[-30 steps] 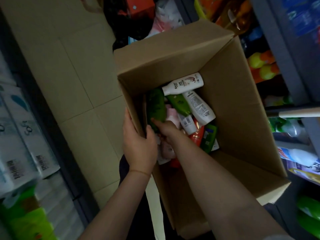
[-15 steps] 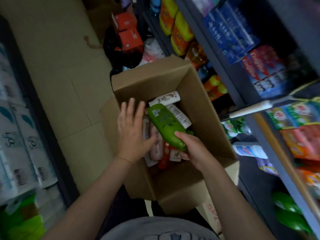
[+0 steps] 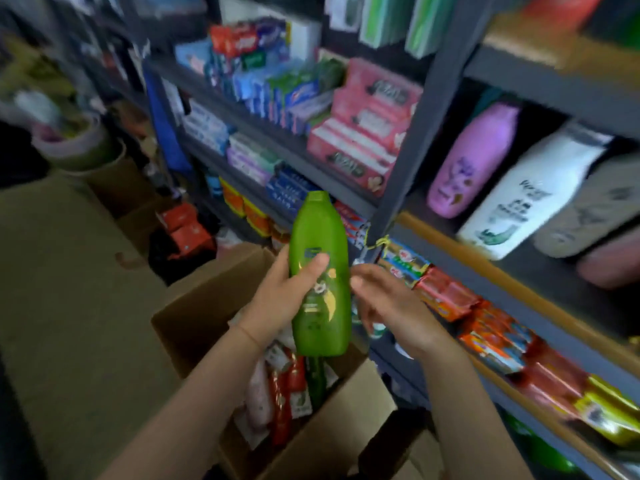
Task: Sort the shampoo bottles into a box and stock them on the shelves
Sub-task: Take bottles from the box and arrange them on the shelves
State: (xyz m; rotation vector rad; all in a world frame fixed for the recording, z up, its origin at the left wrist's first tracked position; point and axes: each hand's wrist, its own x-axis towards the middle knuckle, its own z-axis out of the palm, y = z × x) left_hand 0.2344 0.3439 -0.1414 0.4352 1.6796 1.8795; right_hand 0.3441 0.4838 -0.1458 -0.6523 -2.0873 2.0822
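Gripping smooth green bottle, left hand.

We have only one view, from a camera worn on the head. It looks forward and a little down, turned toward the shelves beyond and to the right of the right hand. Both hands are near the lens, the left hand about in the middle. The cardboard box lies just under the hands (the picture is blurred).
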